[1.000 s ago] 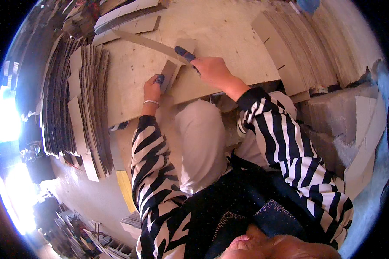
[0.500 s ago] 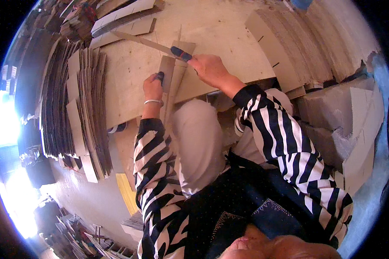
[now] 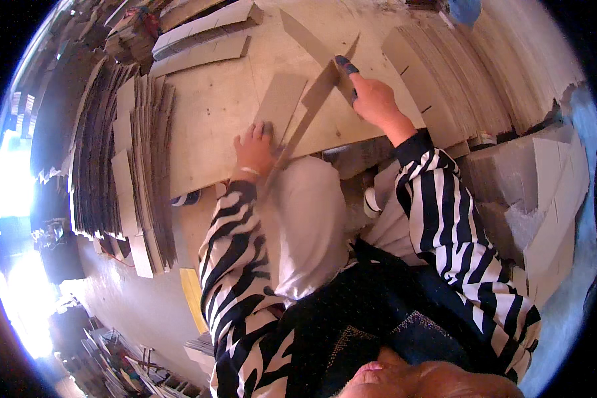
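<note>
My right hand [image 3: 377, 101], with dark covers on its fingers, pinches crossed cardboard strips [image 3: 320, 88] near where they meet. One strip slants to the upper left; a longer one runs down toward my left wrist. To the left, another flat cardboard strip [image 3: 282, 99] lies on the wooden board. My left hand [image 3: 253, 147] rests at its near end, fingers stretched out and slightly apart, a dark cover on one fingertip. The lower end of the long strip passes close to this hand, and I cannot tell if they touch.
A pale wooden board [image 3: 212, 126] spans the work area above my knees. Upright cardboard strips [image 3: 146, 159] are stacked along its left. Slotted pieces [image 3: 205, 33] lie at the far left, and a big cardboard stack [image 3: 438, 86] stands right. A blue object [image 3: 464, 9] sits far right.
My right hand has moved right with the crossed strips, swinging them more upright. My left hand has gone from gripping a strip to lying over one on the board, fingers loosened.
</note>
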Motion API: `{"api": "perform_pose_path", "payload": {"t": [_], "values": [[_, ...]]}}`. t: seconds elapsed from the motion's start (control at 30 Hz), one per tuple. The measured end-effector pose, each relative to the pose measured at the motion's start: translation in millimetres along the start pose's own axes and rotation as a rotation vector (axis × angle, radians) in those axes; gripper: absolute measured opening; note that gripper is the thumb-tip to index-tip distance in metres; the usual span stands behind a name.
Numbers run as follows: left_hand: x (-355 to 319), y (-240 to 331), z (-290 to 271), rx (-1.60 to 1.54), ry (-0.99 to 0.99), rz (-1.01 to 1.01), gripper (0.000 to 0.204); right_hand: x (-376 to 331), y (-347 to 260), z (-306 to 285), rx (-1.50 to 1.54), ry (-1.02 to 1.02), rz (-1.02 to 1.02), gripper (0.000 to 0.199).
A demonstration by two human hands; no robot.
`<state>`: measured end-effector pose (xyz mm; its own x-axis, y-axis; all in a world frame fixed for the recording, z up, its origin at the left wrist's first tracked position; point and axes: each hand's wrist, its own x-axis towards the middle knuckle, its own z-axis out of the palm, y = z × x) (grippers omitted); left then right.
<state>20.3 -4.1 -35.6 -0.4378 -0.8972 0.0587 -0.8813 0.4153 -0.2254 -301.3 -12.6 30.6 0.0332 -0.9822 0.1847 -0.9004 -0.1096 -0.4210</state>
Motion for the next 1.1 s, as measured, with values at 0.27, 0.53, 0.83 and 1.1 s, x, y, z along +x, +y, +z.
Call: {"api": "perform_pose_path", "payload": {"t": [0.27, 0.53, 0.83, 1.1], "values": [[-70, -49, 23, -0.005, -0.015, -0.069, 0.029, 0, 27, 16, -0.081, -0.073, 0.098, 0.039], [14, -134, 5, -0.628, 0.085, -0.578, 0.025, -12, -40, 6, 0.128, 0.182, -0.479, 0.017], [76, -75, 11, -0.428, -0.074, -0.302, 0.020, -4, -39, 27, -0.046, 0.034, -0.382, 0.018], [65, -68, -41, -0.869, -0.010, -0.349, 0.033, 3, -39, 22, -0.054, -0.145, -0.206, 0.023]]}}
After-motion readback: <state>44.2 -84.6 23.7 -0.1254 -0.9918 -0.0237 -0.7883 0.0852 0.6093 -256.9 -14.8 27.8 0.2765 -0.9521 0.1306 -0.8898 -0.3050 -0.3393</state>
